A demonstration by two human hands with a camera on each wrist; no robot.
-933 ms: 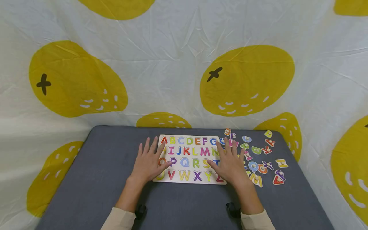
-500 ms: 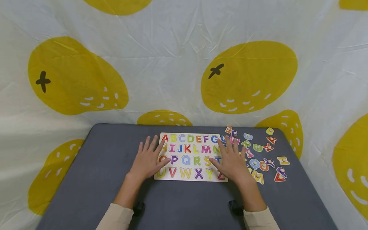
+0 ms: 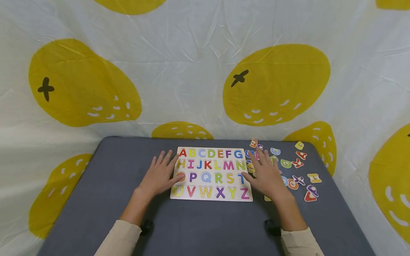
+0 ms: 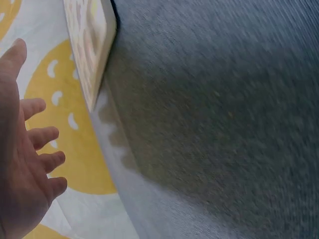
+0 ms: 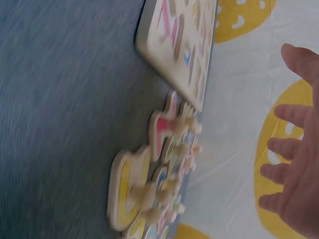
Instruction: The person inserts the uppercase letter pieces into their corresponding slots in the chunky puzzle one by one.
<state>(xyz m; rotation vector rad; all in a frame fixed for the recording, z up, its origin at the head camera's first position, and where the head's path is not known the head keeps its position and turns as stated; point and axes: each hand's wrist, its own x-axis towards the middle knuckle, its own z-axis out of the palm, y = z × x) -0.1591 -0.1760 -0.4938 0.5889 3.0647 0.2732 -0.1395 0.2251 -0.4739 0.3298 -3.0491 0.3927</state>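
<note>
A pale alphabet puzzle board (image 3: 211, 199) lies flat on the table, with coloured letters in rows. My left hand (image 3: 160, 176) hovers over its left edge, fingers spread and holding nothing. In the left wrist view that hand (image 4: 25, 154) is raised clear of the table, near the board's corner (image 4: 102, 40). Over the right edge hovers my right hand (image 3: 266, 176), also spread and holding nothing; it hides some loose letter pieces. The right wrist view shows this hand (image 5: 301, 159) apart from the board (image 5: 174, 64) and from a yellow knobbed piece (image 5: 132, 184).
Several loose letter pieces lie scattered right of the board, among them a yellow H (image 3: 314, 178), a red V (image 3: 310, 197) and a green D (image 3: 286, 163). Some overlap. The grey table (image 3: 205, 231) meets a fruit-patterned white cloth (image 3: 185, 92) behind.
Both hands have drawn outward, the left hand to the left and the right hand to the right. More of the board's letters show, such as Z and U. Board and pieces stay put.
</note>
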